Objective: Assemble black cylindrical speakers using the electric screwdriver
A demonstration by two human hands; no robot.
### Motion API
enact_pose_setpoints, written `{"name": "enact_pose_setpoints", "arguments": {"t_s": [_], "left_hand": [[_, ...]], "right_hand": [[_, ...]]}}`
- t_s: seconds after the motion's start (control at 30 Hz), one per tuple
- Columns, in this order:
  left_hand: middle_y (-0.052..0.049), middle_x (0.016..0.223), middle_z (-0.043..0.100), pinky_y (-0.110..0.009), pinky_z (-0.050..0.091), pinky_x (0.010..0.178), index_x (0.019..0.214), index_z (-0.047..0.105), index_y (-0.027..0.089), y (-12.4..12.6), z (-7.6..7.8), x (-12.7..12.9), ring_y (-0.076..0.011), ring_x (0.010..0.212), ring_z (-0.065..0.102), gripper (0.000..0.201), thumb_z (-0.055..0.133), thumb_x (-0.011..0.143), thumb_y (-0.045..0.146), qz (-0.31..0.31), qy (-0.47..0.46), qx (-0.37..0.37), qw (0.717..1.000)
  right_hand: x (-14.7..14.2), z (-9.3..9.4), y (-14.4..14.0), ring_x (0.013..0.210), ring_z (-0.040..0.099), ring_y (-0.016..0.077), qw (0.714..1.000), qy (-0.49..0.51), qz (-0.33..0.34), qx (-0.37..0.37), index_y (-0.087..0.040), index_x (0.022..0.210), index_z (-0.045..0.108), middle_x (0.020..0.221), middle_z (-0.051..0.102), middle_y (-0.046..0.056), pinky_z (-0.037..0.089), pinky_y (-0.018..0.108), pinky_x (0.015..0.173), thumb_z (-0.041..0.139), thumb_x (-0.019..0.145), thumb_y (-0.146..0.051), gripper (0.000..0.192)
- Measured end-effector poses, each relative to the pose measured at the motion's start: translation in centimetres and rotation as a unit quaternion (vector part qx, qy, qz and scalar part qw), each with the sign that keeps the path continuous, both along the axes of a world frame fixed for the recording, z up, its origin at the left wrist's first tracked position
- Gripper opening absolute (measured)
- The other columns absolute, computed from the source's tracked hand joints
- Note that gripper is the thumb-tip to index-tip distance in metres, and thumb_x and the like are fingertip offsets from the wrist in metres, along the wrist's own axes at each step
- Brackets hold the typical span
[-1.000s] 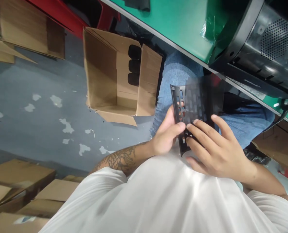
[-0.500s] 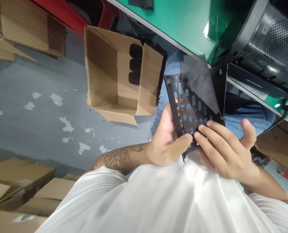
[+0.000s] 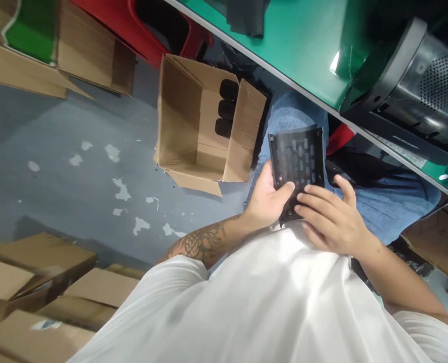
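A black slotted panel (image 3: pixel 298 151) rests over my lap, tilted, with rows of oblong holes. A thin dark see-through sheet (image 3: pixel 295 132) lies over it, its far edge reaching just past the panel's end. My left hand (image 3: pixel 267 199) grips the panel's left edge, thumb on top and the other fingers hidden beneath. On the near right part of the panel lie the outstretched fingers of my right hand (image 3: pixel 333 214), pressing the sheet flat, with the thumb raised apart.
An open cardboard box (image 3: pixel 212 121) with several black rounded pieces stands on the floor to the left. The green table (image 3: pixel 303 55) bears a metal-and-black appliance (image 3: pixel 416 101) and dark sheets (image 3: pixel 246 17). More cartons (image 3: pixel 42 262) are at lower left, a red chair (image 3: pixel 144 30) beyond.
The panel has turned and lowered toward my lap. The sheet, earlier raised and slanting off to the right, now lies along the panel. Both hands moved with it.
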State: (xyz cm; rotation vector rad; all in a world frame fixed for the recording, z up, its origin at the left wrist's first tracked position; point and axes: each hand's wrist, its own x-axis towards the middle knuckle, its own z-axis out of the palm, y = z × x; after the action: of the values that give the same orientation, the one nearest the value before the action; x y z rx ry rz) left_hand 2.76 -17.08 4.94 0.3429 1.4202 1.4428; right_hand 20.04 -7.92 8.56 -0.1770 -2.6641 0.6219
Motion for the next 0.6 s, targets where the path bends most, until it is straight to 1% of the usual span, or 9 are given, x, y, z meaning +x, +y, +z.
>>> {"name": "enact_pose_setpoints", "arguments": {"t_s": [0.07,0.1,0.17,0.23,0.3,0.4,0.5,0.6], "left_hand": [[-0.002,0.105,0.073,-0.036,0.060,0.097,0.118,0.061,0.022,0.2,-1.0,-0.1,-0.0194,0.098,0.070,0.044,0.075,0.077,0.022,0.015,0.007,-0.002,1.000],[-0.003,0.108,0.074,-0.036,0.059,0.101,0.120,0.060,0.022,0.2,-1.4,-0.2,-0.0201,0.102,0.071,0.048,0.073,0.075,0.021,0.024,0.009,0.000,1.000],[-0.004,0.115,0.075,-0.038,0.058,0.107,0.126,0.058,0.022,0.2,-2.0,-0.7,-0.0216,0.110,0.072,0.056,0.070,0.072,0.020,0.047,0.014,0.011,0.999],[-0.005,0.121,0.076,-0.038,0.057,0.111,0.129,0.057,0.023,-0.1,-2.4,-1.4,-0.0227,0.117,0.072,0.061,0.069,0.069,0.018,0.070,0.031,0.020,0.997],[-0.006,0.123,0.076,-0.038,0.057,0.112,0.128,0.058,0.022,-0.4,-2.7,-2.2,-0.0238,0.120,0.072,0.062,0.068,0.068,0.017,0.084,0.047,0.021,0.995],[-0.006,0.121,0.076,-0.040,0.058,0.109,0.125,0.058,0.022,-1.1,-3.2,-3.3,-0.0255,0.119,0.072,0.059,0.069,0.067,0.019,0.096,0.041,0.012,0.994],[-0.004,0.118,0.077,-0.040,0.060,0.105,0.125,0.057,0.023,-1.5,-3.7,-4.2,-0.0252,0.116,0.074,0.055,0.071,0.071,0.025,0.118,0.020,0.010,0.993],[-0.004,0.116,0.078,-0.038,0.060,0.103,0.124,0.058,0.023,-1.8,-3.9,-4.7,-0.0233,0.112,0.075,0.050,0.072,0.076,0.027,0.141,0.029,0.004,0.990]], "right_hand": [[-0.9,-1.2,0.4,0.136,0.062,0.0259,0.998,0.011,-0.053,0.021,-0.014,0.129,0.065,0.137,0.068,0.010,0.031,0.051,0.134,0.063,0.107,-0.022,0.024],[-1.4,-1.7,0.6,0.139,0.059,0.0266,0.996,-0.004,-0.078,0.043,-0.015,0.131,0.065,0.143,0.066,0.011,0.033,0.049,0.132,0.062,0.108,-0.023,0.025],[-2.6,-2.3,0.8,0.144,0.053,0.0290,0.990,-0.038,-0.100,0.091,-0.016,0.132,0.066,0.151,0.061,0.009,0.030,0.049,0.133,0.060,0.110,-0.027,0.025],[-3.7,-2.6,0.8,0.146,0.050,0.0315,0.985,-0.063,-0.092,0.131,-0.015,0.130,0.068,0.153,0.060,0.008,0.022,0.053,0.135,0.059,0.111,-0.029,0.025],[-4.6,-2.7,0.6,0.146,0.050,0.0326,0.982,-0.079,-0.077,0.151,-0.013,0.131,0.069,0.152,0.060,0.008,0.018,0.057,0.136,0.059,0.111,-0.028,0.027],[-5.8,-2.8,0.2,0.146,0.049,0.0341,0.981,-0.099,-0.054,0.157,-0.011,0.137,0.068,0.153,0.059,0.010,0.021,0.060,0.133,0.060,0.111,-0.026,0.031],[-6.9,-3.2,0.0,0.146,0.048,0.0348,0.982,-0.096,-0.044,0.156,-0.012,0.136,0.070,0.153,0.058,0.010,0.027,0.059,0.130,0.058,0.111,-0.026,0.031],[-7.9,-3.6,0.0,0.144,0.049,0.0348,0.982,-0.085,-0.041,0.163,-0.012,0.135,0.071,0.153,0.058,0.010,0.030,0.058,0.128,0.057,0.112,-0.026,0.031]]}}
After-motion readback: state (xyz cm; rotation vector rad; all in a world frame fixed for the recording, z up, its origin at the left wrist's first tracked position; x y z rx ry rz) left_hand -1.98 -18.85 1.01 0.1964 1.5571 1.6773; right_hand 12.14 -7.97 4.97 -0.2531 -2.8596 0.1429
